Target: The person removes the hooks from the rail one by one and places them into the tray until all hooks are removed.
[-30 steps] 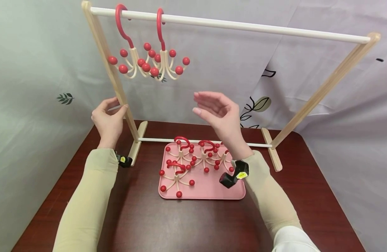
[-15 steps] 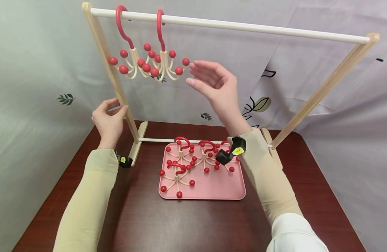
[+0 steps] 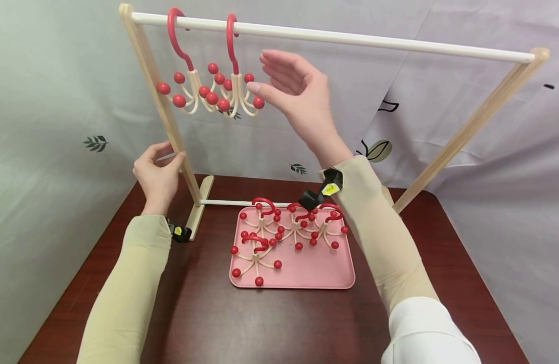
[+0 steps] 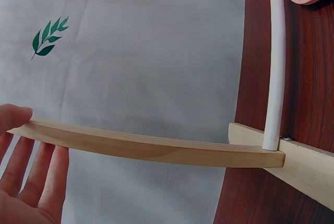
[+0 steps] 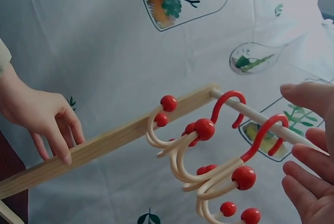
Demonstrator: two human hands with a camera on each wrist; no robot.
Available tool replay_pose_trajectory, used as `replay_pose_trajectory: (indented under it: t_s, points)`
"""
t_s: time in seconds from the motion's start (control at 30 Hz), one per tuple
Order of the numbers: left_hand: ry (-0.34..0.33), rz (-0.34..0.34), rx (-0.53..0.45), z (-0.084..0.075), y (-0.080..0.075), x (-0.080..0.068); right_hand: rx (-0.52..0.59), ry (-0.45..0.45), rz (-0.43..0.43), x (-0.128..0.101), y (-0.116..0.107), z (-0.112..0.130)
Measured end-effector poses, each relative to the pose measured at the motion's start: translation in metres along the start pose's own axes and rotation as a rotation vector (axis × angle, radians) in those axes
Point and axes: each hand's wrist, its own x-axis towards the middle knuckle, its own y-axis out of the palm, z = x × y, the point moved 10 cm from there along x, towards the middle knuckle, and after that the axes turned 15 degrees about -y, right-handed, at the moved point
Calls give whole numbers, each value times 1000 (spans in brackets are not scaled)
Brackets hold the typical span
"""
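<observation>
My left hand [image 3: 156, 177] pinches the left wooden post [image 3: 143, 55] of a rack. In the left wrist view, the thumb lies over this post [image 4: 151, 145] and the fingers reach beneath it. Two hangers, a left one [image 3: 172, 38] and a right one [image 3: 231, 48], hang by red hooks from the white top bar [image 3: 352, 40]; pale prongs below end in red balls. My right hand [image 3: 302, 96], holding nothing, is raised just right of the right hanger, thumb apart from the fingers. Its thumb overlaps that hanger's prongs in the head view.
A pink tray [image 3: 311, 273] on the dark red table [image 3: 243, 323] bears several more hangers of the same kind. Behind it runs the rack's white lower bar [image 3: 225, 202]. The right wooden post [image 3: 470, 126] leans up at the far side, before a patterned cloth backdrop [image 3: 334, 12].
My right hand has risen and moved left, from above the tray to beside the right hanging hanger. The left hand stays on the post, and the hangers hang as before.
</observation>
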Motion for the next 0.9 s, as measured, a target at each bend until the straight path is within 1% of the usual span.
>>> replay_pose_trajectory:
  t_s: [0.37, 0.53, 0.67, 0.9]
  points:
    - [1, 1, -17, -2, -2, 0, -41, 73, 68, 25, 20, -23]
    - [-3, 8, -23, -2, -3, 1, -77, 85, 103, 30, 30, -37]
    - [-3, 11, -28, -2, -3, 0, -125, 63, 118, 30, 37, -35]
    - [7, 5, -38, -2, -3, 1, -169, 38, 100, 28, 39, -23]
